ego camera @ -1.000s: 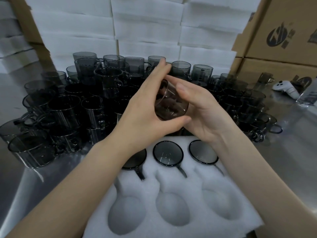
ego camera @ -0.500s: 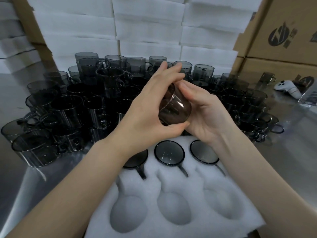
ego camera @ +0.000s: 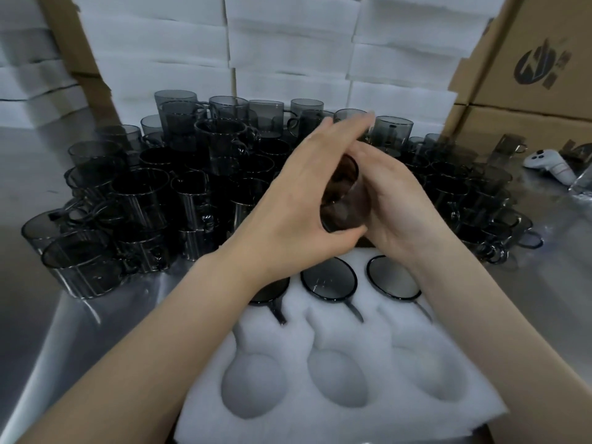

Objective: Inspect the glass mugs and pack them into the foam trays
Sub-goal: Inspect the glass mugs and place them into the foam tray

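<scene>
A smoky glass mug (ego camera: 342, 200) is held in the air between both hands, above the far edge of the white foam tray (ego camera: 346, 325). My left hand (ego camera: 298, 203) wraps it from the left, fingers over the top and thumb under the base. My right hand (ego camera: 394, 206) cups it from the right. Three mugs sit in the tray's far row: one partly hidden by my left wrist (ego camera: 270, 291), a middle one (ego camera: 328, 280) and a right one (ego camera: 392, 278). Three near pockets hold nothing.
A large crowd of dark glass mugs (ego camera: 144, 200) covers the steel table behind the tray. Stacks of white foam sheets (ego camera: 288, 59) stand at the back, cardboard boxes (ego camera: 528, 68) at the right. A white controller (ego camera: 551, 165) lies far right.
The mug has been turned between my hands, its base now facing more toward me. My left fingers have slid further over its top. Both hands stay above the tray's far edge.
</scene>
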Action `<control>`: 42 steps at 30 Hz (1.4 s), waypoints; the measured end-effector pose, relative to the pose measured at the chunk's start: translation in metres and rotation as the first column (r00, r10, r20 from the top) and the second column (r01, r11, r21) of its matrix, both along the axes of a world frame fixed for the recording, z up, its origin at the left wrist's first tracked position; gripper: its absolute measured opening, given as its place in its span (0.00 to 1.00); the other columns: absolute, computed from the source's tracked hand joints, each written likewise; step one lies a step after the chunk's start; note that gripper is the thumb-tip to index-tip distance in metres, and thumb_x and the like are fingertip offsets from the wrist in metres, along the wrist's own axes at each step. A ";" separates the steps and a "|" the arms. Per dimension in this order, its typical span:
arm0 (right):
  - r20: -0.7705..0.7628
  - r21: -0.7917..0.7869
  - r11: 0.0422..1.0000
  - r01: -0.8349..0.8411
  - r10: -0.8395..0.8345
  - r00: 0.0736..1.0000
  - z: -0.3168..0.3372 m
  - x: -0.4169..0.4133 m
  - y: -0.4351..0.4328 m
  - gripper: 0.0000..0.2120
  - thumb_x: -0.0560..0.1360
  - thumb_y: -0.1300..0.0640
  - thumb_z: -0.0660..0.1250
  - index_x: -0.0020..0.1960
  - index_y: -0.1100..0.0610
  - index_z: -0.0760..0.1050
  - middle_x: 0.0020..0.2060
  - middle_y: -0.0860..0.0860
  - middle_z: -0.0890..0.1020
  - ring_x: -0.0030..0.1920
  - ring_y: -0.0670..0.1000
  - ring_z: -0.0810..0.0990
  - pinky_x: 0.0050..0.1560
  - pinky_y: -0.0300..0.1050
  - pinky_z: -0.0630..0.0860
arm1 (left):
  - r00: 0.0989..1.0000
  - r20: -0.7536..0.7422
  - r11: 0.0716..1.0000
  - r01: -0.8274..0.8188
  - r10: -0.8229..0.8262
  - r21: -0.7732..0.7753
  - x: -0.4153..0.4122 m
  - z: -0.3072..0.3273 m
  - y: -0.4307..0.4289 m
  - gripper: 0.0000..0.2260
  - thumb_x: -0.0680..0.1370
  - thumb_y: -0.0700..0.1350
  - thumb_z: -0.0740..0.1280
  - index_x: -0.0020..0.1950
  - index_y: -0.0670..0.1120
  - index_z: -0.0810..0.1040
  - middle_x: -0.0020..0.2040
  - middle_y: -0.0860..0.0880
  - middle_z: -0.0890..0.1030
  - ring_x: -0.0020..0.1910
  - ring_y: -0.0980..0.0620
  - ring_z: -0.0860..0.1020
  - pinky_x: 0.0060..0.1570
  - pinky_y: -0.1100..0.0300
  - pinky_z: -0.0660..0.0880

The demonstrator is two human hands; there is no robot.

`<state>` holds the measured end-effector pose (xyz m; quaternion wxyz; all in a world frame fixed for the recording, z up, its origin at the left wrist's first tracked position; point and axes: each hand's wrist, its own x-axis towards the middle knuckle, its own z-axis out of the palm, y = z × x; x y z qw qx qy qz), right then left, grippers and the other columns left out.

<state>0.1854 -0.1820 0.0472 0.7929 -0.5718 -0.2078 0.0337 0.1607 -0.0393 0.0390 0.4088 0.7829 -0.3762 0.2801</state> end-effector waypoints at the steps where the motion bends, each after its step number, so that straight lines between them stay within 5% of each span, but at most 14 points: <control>1: 0.074 -0.045 0.998 0.049 -0.046 0.996 0.000 -0.001 0.001 0.12 0.82 0.57 0.59 0.60 0.58 0.79 0.53 0.55 0.84 0.56 0.54 0.82 0.54 0.47 0.79 | 1.000 -0.008 0.999 -0.006 0.005 -0.033 0.000 0.001 0.001 0.41 0.67 0.37 0.75 0.76 0.44 0.59 0.71 0.52 0.65 0.75 0.54 0.62 0.73 0.62 0.59; 4: 0.355 -0.220 0.925 0.310 -0.220 0.908 0.004 -0.007 0.000 0.12 0.79 0.55 0.61 0.58 0.52 0.80 0.57 0.56 0.82 0.58 0.50 0.80 0.54 0.42 0.77 | 1.000 -0.010 0.996 -0.006 0.005 -0.091 0.001 0.002 0.001 0.43 0.66 0.36 0.74 0.75 0.49 0.56 0.70 0.54 0.64 0.72 0.61 0.62 0.69 0.66 0.62; 6: 0.491 -0.289 0.848 0.445 -0.268 0.829 0.011 -0.012 -0.002 0.13 0.77 0.51 0.64 0.60 0.52 0.78 0.58 0.59 0.78 0.55 0.49 0.80 0.50 0.41 0.77 | 1.000 -0.010 0.992 0.003 -0.004 -0.126 0.003 0.002 0.001 0.44 0.66 0.36 0.75 0.75 0.50 0.55 0.70 0.53 0.64 0.73 0.57 0.63 0.70 0.62 0.64; 8: 0.545 -0.354 0.808 0.470 -0.230 0.806 0.017 -0.019 -0.004 0.18 0.73 0.46 0.67 0.61 0.50 0.77 0.57 0.57 0.78 0.54 0.50 0.79 0.53 0.47 0.78 | 0.999 -0.043 0.986 -0.013 0.006 -0.165 0.006 0.001 0.005 0.46 0.65 0.36 0.76 0.77 0.50 0.53 0.71 0.52 0.63 0.73 0.55 0.63 0.69 0.60 0.66; 12: 0.618 -0.620 0.608 0.496 -0.012 0.786 0.023 -0.027 -0.001 0.29 0.66 0.45 0.78 0.64 0.49 0.75 0.56 0.48 0.78 0.56 0.45 0.75 0.56 0.39 0.73 | 0.993 -0.115 0.994 -0.048 0.037 -0.096 0.010 0.002 0.013 0.53 0.65 0.41 0.79 0.79 0.49 0.46 0.72 0.52 0.57 0.75 0.57 0.59 0.72 0.51 0.65; 18: 0.518 -0.592 0.652 0.473 -0.142 0.843 0.031 -0.027 -0.007 0.21 0.65 0.54 0.80 0.55 0.47 0.77 0.50 0.45 0.83 0.51 0.46 0.81 0.56 0.49 0.78 | 0.897 -0.370 0.969 0.199 -0.241 -0.150 0.008 0.015 0.029 0.56 0.62 0.51 0.80 0.78 0.58 0.44 0.78 0.52 0.52 0.77 0.59 0.52 0.74 0.49 0.62; 21: 0.364 -0.493 0.767 0.411 -0.247 0.898 0.028 -0.036 -0.005 0.19 0.67 0.56 0.77 0.55 0.51 0.74 0.43 0.51 0.83 0.42 0.50 0.81 0.47 0.47 0.79 | 0.851 -0.386 0.885 0.175 -0.356 -0.430 0.003 0.023 0.036 0.44 0.63 0.60 0.77 0.73 0.59 0.58 0.76 0.49 0.62 0.74 0.54 0.64 0.71 0.49 0.67; 24: 0.206 -0.449 0.883 0.138 -0.049 0.977 0.028 -0.056 -0.001 0.19 0.66 0.58 0.70 0.57 0.53 0.75 0.40 0.49 0.80 0.39 0.45 0.81 0.41 0.37 0.77 | 0.832 -0.369 0.764 0.098 -0.415 -0.638 0.002 0.027 0.039 0.29 0.69 0.62 0.69 0.66 0.52 0.70 0.68 0.50 0.75 0.67 0.52 0.74 0.66 0.48 0.72; 26: 0.164 -0.549 0.832 -0.077 0.198 0.966 0.026 -0.071 0.005 0.21 0.66 0.61 0.71 0.59 0.55 0.76 0.47 0.55 0.81 0.45 0.50 0.83 0.48 0.43 0.80 | 0.826 -0.378 0.731 0.059 -0.418 -0.679 0.003 0.029 0.040 0.18 0.79 0.57 0.63 0.63 0.47 0.73 0.62 0.48 0.80 0.62 0.49 0.79 0.62 0.48 0.74; 29: 0.141 -0.758 0.627 -0.182 0.429 0.892 0.020 -0.087 0.015 0.23 0.67 0.60 0.75 0.61 0.56 0.77 0.54 0.54 0.78 0.55 0.54 0.81 0.57 0.54 0.79 | 0.837 -0.353 0.729 0.078 -0.419 -0.680 0.004 0.028 0.040 0.14 0.79 0.50 0.57 0.58 0.45 0.76 0.53 0.46 0.83 0.52 0.45 0.82 0.54 0.50 0.78; 34: 0.142 -0.831 0.532 -0.160 0.481 0.865 0.022 -0.091 0.024 0.23 0.67 0.63 0.78 0.60 0.59 0.77 0.56 0.53 0.77 0.58 0.52 0.78 0.59 0.52 0.75 | 0.827 -0.352 0.780 0.156 -0.439 -0.607 0.003 0.021 0.030 0.09 0.79 0.43 0.60 0.50 0.43 0.79 0.42 0.45 0.84 0.37 0.48 0.82 0.40 0.54 0.78; 42: 0.203 -0.911 0.413 -0.011 0.472 0.858 0.029 -0.094 0.034 0.23 0.68 0.51 0.79 0.60 0.53 0.77 0.54 0.46 0.79 0.57 0.46 0.76 0.59 0.47 0.74 | 0.741 -0.481 0.851 0.234 -0.469 -0.470 0.005 0.009 0.019 0.08 0.78 0.42 0.62 0.47 0.42 0.80 0.39 0.44 0.83 0.35 0.47 0.81 0.39 0.56 0.79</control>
